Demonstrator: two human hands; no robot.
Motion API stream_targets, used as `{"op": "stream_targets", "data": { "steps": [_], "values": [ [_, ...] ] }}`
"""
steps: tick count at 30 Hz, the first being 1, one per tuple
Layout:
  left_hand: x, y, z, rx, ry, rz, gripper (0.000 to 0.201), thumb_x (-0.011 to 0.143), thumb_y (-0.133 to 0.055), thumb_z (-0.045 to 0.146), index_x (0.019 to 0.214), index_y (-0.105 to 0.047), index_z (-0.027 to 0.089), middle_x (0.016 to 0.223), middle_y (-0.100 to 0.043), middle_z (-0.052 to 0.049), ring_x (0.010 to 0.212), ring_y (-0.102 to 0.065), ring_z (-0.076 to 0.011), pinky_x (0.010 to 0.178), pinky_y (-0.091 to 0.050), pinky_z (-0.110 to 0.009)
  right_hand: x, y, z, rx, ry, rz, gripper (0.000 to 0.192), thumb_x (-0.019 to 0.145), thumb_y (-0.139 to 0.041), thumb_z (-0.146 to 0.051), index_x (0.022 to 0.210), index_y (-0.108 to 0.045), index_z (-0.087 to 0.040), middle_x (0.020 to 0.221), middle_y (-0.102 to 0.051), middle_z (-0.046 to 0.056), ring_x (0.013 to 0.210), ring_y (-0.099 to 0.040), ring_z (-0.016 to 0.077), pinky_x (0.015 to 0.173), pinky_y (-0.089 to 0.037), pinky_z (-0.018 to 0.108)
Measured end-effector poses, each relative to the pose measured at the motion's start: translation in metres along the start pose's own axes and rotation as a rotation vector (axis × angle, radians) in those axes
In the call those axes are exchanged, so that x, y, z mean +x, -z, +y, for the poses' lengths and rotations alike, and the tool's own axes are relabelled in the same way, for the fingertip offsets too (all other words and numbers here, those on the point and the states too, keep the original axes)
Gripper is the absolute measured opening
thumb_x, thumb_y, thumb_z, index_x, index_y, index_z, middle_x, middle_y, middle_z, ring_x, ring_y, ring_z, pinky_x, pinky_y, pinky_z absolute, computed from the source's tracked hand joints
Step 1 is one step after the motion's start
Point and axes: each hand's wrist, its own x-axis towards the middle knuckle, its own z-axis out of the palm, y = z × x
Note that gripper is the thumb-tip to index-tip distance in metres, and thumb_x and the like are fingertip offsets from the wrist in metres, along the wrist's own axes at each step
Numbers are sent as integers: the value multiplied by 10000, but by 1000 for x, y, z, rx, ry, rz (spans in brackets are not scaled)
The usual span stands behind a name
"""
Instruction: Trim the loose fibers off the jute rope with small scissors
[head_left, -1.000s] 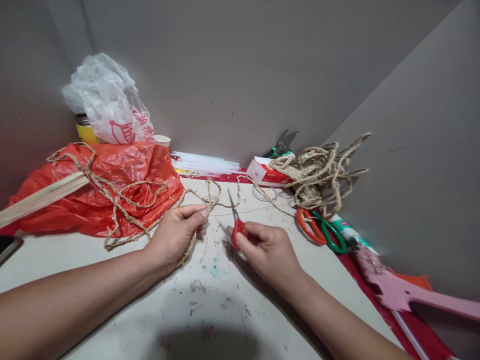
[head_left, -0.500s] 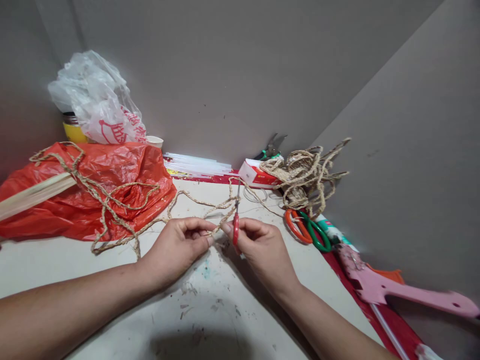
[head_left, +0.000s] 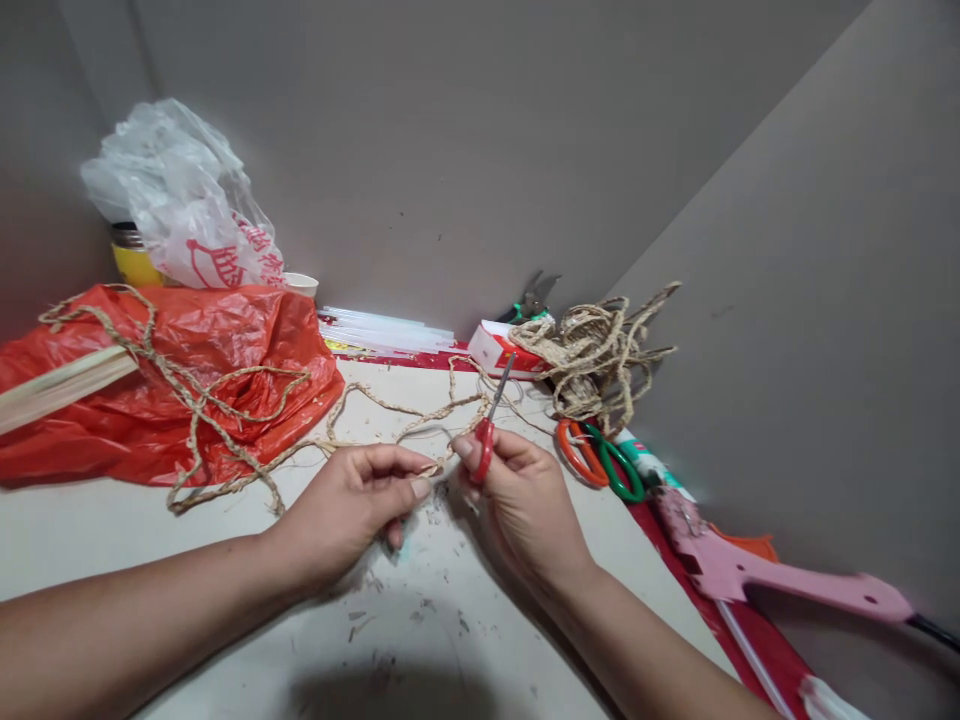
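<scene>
My left hand (head_left: 352, 505) pinches a strand of braided jute rope (head_left: 225, 420) between thumb and fingers at the table's middle. The rope runs left over a red plastic bag (head_left: 172, 390) and back towards the wall. My right hand (head_left: 517, 500) grips small red-handled scissors (head_left: 487, 440), blades pointing up and away, and its fingertips also touch the rope right beside my left fingers. The two hands almost meet.
A tangled jute bundle (head_left: 600, 350) sits at the back right by a red-white box (head_left: 499, 350) and pliers (head_left: 529, 300). Orange and green scissors (head_left: 600, 460) and a pink glue gun (head_left: 765, 575) lie along the right wall. A white bag (head_left: 180, 200), clear glue sticks (head_left: 390, 325) and a wooden strip (head_left: 60, 385) are at the left and back.
My hands have come together on the rope. The scissors in my right hand have tilted from leaning left to leaning right. The view has shifted a little to the right.
</scene>
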Motion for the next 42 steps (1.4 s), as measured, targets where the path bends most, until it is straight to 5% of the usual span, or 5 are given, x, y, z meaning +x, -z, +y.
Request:
{"op": "stream_targets", "data": {
  "steps": [11,18,21,24,42],
  "values": [
    [6,6,-4,-167,92,35,175,635,-722,214,768,-651,123,564,-558,15,418,-435,-49,434,-326,-192,7,5,2,-117,-28,-91,266,708,-676,-371,614,-521,-177,453,-440,-59,435,-353,76,444,-277,218],
    [12,15,0,-275,63,122,260,590,-758,238,795,-637,133,529,-531,37,377,-426,-57,383,-319,-193,6,14,-8,-872,368,-186,341,756,-550,-359,504,-384,-201,455,-349,-53,463,-302,86,461,-252,233],
    [15,18,1,-288,26,158,267,589,-764,228,805,-657,114,579,-557,21,399,-437,-39,403,-317,-178,2,13,-11,-1306,620,-216,241,695,-553,-305,516,-436,-196,469,-439,-36,481,-346,102,526,-262,262],
    [16,19,1,-282,-15,171,257,611,-747,229,826,-664,116,586,-549,26,405,-443,-40,414,-325,-182,-1,11,-12,-1509,700,-194,200,707,-541,-340,580,-512,-188,525,-543,-8,504,-424,124,597,-287,288],
    [17,21,-2,-128,-105,273,251,637,-710,242,850,-635,131,580,-522,43,426,-414,-48,439,-303,-202,-4,8,-12,-1650,711,-222,218,747,-534,-375,719,-619,-176,587,-620,17,583,-554,167,925,-246,430]
  ]
}}
